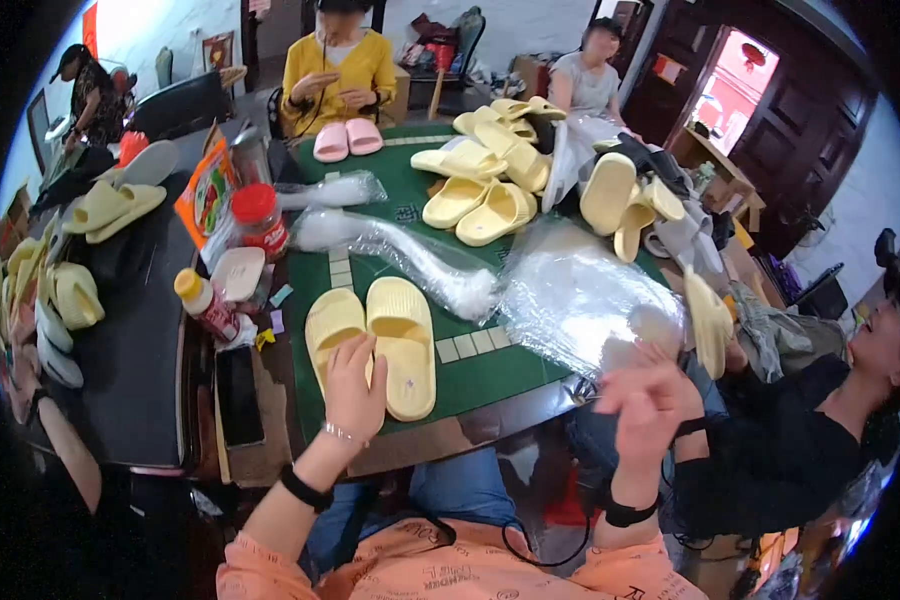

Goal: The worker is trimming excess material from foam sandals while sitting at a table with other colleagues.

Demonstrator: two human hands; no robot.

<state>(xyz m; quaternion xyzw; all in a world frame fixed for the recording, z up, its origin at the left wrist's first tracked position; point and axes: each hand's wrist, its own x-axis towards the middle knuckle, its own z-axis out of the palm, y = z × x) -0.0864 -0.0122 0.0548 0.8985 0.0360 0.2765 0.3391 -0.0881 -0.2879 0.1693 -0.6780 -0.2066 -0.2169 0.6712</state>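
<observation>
A pair of pale yellow slippers (401, 345) lies side by side on the green table mat in front of me, toes away. My left hand (352, 392) rests on the left slipper, its fingers stretched over the footbed and the thumb toward the right one. Off to the right, my right hand (650, 405) is raised at the table's near edge, beside a stack of clear plastic bags (570, 290). Motion smears its fingers, so whether they pinch anything is unclear. Long clear bags with white filling (395, 250) lie beyond the slippers.
More yellow slippers (510, 150) pile up at the far right, near pink slippers (347, 139). Left stand a red-lidded jar (260, 215), a yellow-capped bottle (205, 305) and a black phone (239, 396). People sit around; one at right is close to my right arm.
</observation>
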